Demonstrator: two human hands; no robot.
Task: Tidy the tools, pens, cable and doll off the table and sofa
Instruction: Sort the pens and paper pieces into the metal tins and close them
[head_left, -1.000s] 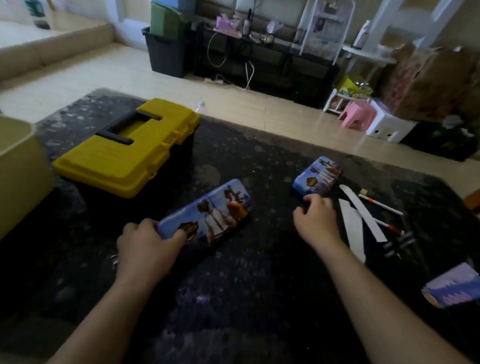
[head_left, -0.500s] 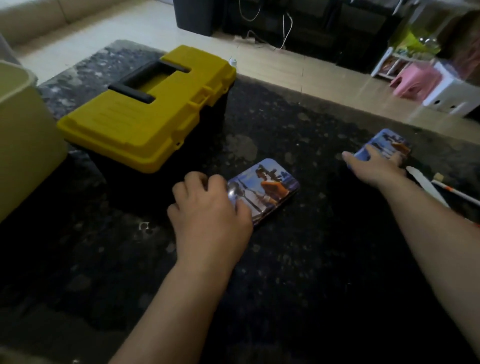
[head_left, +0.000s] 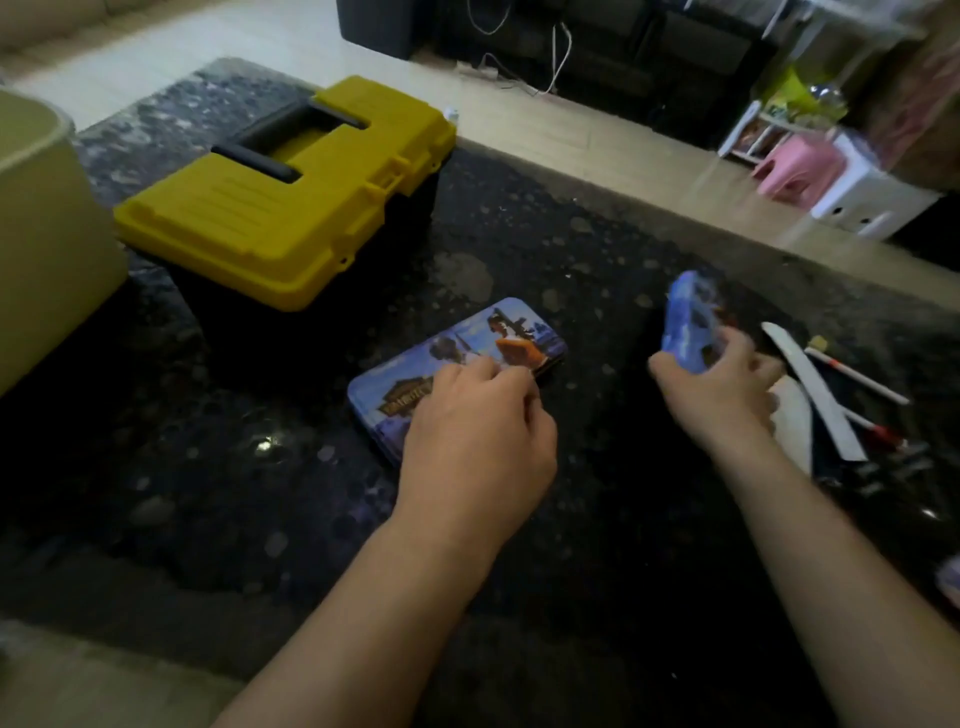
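Head view: right hand (head_left: 722, 395) grips small blue tin (head_left: 688, 322), tilted; left hand (head_left: 478, 431) rests on closed pencil tin (head_left: 410, 384) on table (head_left: 571, 519) — whether it grips cannot be told; yellow toolbox (head_left: 280, 218) lid shut — contents hidden.

The toolbox (head_left: 280, 208) stood near the far left corner of the table (head_left: 545, 234), with a tub (head_left: 41, 234) at the left edge beside it. Nearer, at mid-table, lay a pencil tin (head_left: 457, 353), its near end gripped by the left hand (head_left: 478, 441). To its right the right hand (head_left: 722, 395) held a smaller tin (head_left: 688, 322) tilted. Paper strips (head_left: 810, 384) and pens (head_left: 857, 374) lay just beyond that hand, toward the right edge.
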